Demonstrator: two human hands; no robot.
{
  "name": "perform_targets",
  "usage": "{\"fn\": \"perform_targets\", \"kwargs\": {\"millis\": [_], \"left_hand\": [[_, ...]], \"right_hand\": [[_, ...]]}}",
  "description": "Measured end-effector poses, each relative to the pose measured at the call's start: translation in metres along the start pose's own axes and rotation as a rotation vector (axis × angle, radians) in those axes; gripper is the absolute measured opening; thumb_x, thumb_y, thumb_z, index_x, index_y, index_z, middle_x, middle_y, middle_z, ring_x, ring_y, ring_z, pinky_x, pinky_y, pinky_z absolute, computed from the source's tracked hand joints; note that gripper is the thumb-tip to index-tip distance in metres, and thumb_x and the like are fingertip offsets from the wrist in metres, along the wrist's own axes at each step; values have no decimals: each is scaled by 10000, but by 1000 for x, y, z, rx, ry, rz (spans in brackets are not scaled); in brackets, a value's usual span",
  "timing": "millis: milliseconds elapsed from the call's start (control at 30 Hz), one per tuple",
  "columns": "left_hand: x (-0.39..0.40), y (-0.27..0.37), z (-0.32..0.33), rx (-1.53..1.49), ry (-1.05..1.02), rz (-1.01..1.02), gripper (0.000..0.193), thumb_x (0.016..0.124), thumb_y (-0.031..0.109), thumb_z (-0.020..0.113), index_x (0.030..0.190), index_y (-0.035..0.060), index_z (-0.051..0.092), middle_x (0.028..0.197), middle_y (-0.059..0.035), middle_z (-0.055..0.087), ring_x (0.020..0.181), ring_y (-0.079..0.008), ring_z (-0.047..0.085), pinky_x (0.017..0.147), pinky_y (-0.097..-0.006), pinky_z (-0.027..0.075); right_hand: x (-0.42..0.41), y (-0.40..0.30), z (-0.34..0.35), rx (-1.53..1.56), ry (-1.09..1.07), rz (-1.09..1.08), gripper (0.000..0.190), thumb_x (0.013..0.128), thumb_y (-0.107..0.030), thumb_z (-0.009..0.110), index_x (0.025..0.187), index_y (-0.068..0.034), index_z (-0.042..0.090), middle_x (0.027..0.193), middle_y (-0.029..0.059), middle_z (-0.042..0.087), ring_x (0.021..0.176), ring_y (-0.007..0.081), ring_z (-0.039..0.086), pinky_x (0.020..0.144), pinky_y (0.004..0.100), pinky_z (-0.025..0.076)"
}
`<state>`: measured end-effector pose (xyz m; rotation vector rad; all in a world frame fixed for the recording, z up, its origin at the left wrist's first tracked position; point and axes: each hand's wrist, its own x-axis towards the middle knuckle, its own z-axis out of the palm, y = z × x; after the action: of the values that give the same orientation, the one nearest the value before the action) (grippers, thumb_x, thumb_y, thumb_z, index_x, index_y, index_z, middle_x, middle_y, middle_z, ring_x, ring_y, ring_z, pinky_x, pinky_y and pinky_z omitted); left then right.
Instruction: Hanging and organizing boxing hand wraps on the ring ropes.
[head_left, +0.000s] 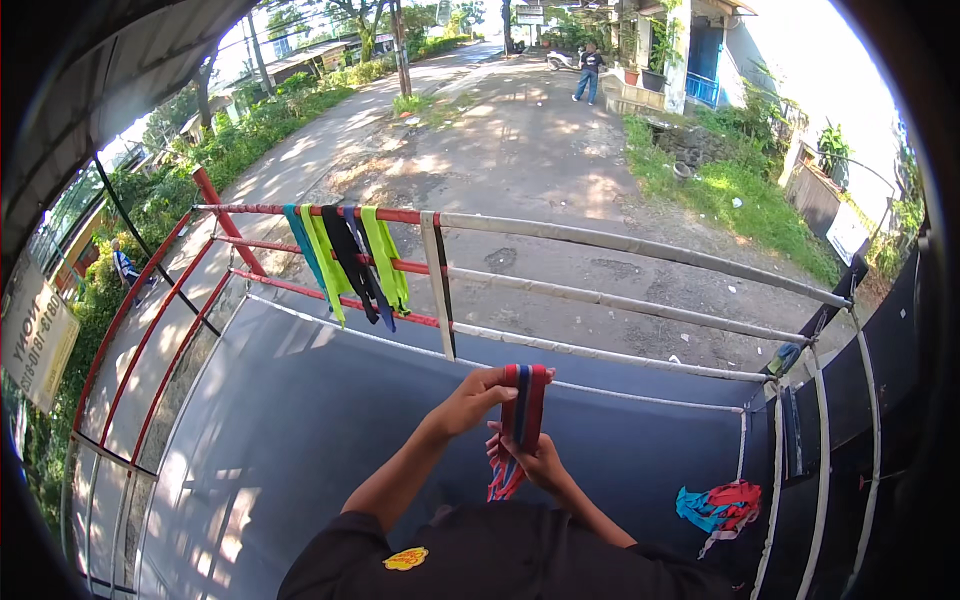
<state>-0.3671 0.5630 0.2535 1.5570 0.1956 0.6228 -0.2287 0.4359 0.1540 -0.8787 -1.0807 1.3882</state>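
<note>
A red hand wrap (531, 409) with blue and grey stripes is stretched upright between my hands in front of my chest. My left hand (480, 394) grips its upper end, thumb on the near face and fingertips showing past the far edge. Lower down, my right hand (536, 459) holds the bottom of the flat, folded-looking length. A loose bunch of the same striped cloth (505, 478) hangs below the right hand. How many layers the wrap has cannot be told from here.
Boxing ring ropes (555, 229) with a vertical strap (439, 285) stand ahead; green, black and blue wraps (349, 259) hang over them. A tangled blue and red cloth pile (720, 506) lies right on the dark canvas (315, 420). Outside, a person (589, 73) stands far off; another (124, 264) is at left.
</note>
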Motion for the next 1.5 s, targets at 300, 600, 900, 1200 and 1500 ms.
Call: {"fn": "perform_targets", "kwargs": {"millis": [300,600,900,1200,1500], "left_hand": [[10,16,-31,760,263,444,435,798,-20,735,1226,50,703,1357,-177,632,1223,-313,639,1008,-381,520],[35,44,-54,1397,208,480,130,738,82,748,804,26,651,918,-122,637,877,-349,667,746,-415,572],[88,116,-44,989,281,612,134,812,-6,704,946,-11,695,783,-124,669,708,-226,672,681,-339,544],[100,207,-9,1214,-29,698,361,1016,158,517,1287,-69,591,1155,-205,706,992,-281,714,876,-377,566],[108,238,18,228,158,17,494,1076,406,435,1244,-48,537,1243,-226,661,1112,-344,688,922,-420,598]], "right_hand": [[-7,-45,-3,190,39,-62,408,1007,-117,600,1365,-15,433,1065,168,673,893,247,715,781,409,608],[-14,-54,-18,192,-130,160,468,956,-265,674,1249,86,576,926,151,713,873,240,722,836,388,588],[-4,-49,-37,289,-194,42,598,1031,-464,500,1208,101,586,1099,211,693,938,291,727,859,408,582],[-17,-44,-36,97,-98,-46,517,933,-395,703,1183,56,655,1029,154,719,925,254,725,851,374,574],[2,23,-53,-244,357,43,244,990,-154,666,1193,-23,641,1035,17,663,949,88,609,829,245,488]]}}
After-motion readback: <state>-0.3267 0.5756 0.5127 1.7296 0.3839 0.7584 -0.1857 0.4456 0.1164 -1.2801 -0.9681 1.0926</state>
